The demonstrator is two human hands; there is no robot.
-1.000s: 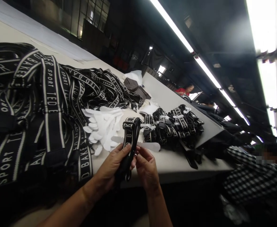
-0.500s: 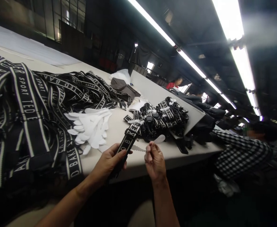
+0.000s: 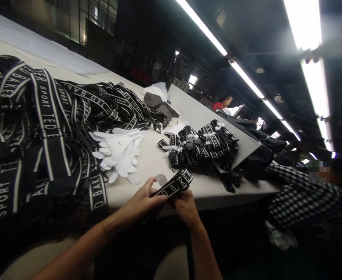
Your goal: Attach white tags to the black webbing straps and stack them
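Note:
A folded black strap with white lettering (image 3: 175, 185) is gripped between the thumb and fingers of my left hand (image 3: 147, 198). My right hand (image 3: 185, 204) is closed at the underside of the strap's far end; its fingertips are hidden behind the strap. The rounded end of a white strip (image 3: 161, 179) sticks up beside the strap, by my left fingers. Loose white strips (image 3: 120, 153) lie piled on the table, left of my hands. Beyond my hands sit strap bundles (image 3: 203, 144) with white bands round them.
A large heap of lettered straps (image 3: 51, 116) covers the table's left part. Behind the bundles stands a pale board (image 3: 188, 105), with dark cloth (image 3: 159, 103) near it. A person in a checked shirt (image 3: 307, 194) is at the right; another in red is farther back.
My right hand has moved left to the strap, bringing the white strip to it. The strap has tilted lower toward the right. The camera view has shifted slightly left.

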